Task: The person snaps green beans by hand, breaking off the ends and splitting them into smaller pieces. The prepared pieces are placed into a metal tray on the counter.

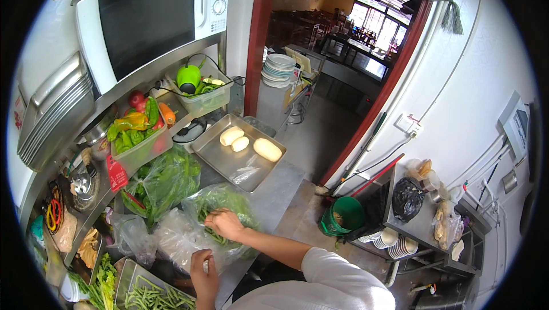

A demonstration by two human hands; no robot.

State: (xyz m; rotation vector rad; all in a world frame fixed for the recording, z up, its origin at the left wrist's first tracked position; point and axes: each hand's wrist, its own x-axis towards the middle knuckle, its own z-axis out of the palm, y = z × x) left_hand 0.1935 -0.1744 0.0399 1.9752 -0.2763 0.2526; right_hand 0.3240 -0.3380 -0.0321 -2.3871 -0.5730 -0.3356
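Observation:
My right hand [225, 224] reaches over an open clear plastic bag [243, 204] of long green beans [216, 237], its fingers curled down onto the beans. Nearer my body, my left hand [204, 273] is closed beside the crumpled part of the plastic [177, 241]; a small pale bit shows at its fingers, too small to name. A metal tray of cut green beans [151, 296] lies to the left of that hand. Just beyond the bags, a shallow steel tray [223, 167] holds three peeled pale yellow pieces [267, 150], perhaps potatoes, and a scrap of clear plastic.
Bagged leafy greens [163, 181] and a tub of peppers [134, 130] crowd the left side. A microwave [148, 21] sits on the shelf above. Beyond the counter, a doorway shows stacked plates [278, 70]. A green bin [343, 216] stands on the floor at right.

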